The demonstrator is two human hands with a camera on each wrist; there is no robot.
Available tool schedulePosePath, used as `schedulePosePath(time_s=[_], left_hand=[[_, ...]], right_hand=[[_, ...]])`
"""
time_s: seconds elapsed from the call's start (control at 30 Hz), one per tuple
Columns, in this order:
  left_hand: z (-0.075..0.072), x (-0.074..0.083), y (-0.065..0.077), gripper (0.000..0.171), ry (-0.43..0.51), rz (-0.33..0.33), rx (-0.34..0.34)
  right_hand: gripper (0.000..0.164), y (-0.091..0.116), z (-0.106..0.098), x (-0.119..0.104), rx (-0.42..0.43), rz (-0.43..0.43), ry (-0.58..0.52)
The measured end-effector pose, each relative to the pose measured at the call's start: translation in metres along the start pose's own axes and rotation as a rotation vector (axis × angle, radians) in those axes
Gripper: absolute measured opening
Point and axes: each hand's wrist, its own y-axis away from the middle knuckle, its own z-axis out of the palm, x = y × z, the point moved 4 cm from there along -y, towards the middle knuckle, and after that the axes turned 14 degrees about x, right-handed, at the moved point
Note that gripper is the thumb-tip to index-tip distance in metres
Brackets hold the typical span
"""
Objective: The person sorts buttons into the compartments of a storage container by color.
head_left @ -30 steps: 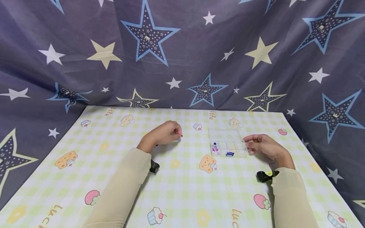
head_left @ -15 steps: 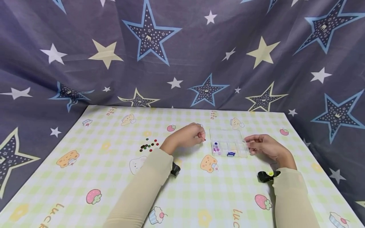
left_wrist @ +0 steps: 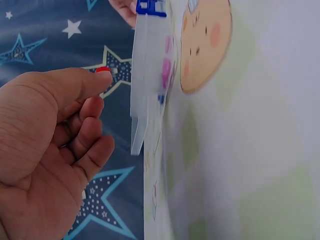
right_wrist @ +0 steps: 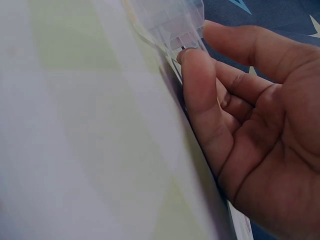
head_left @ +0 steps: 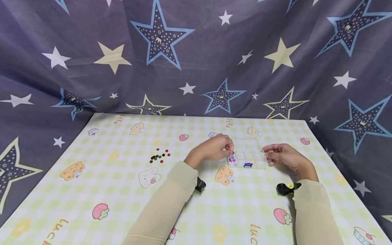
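My left hand (head_left: 212, 148) is over the left end of a clear plastic compartment box (head_left: 258, 157), thumb and finger pinching a small round red bead (left_wrist: 103, 69). Purple beads (head_left: 232, 161) lie in the box's left compartment, just below those fingertips. Its lid stands open toward the back, and a blue clasp (head_left: 248, 165) sits on the front edge. At the right end, my right hand (head_left: 286, 158) holds the box's side edge between thumb and fingers; the right wrist view shows the box corner (right_wrist: 192, 22) at the fingertips.
Left of the box, several loose red, green and dark beads (head_left: 159, 156) lie scattered on the tablecloth (head_left: 239, 207). A dark star-patterned curtain (head_left: 196, 51) hangs behind the table. Black wrist cameras sit at both cuffs.
My left hand has moved right with the red bead, from mid-table to over the box's left compartment, uncovering the scattered beads. The right hand and box stay in place.
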Motion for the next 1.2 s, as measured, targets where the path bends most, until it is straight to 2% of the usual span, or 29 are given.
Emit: schedulePosePath(time_s=[0.27,0.63,0.93,1.2], left_hand=[[0.008,0.016,-0.008,0.007,0.017,0.004,-0.019],[0.018,0.026,-0.013,0.012,-0.012,0.000,-0.047],[0.024,0.024,-0.013,0.010,-0.045,-0.019,-0.063],[0.015,0.022,-0.007,0.011,-0.056,-0.027,-0.045]], right_hand=[[0.050,0.000,0.000,0.000,-0.004,-0.002,0.005],[0.049,0.000,0.001,-0.002,0.016,0.004,0.019],[0.050,0.000,0.000,-0.002,0.016,0.003,0.017],[0.051,0.000,0.000,-0.002,0.004,-0.001,0.009]])
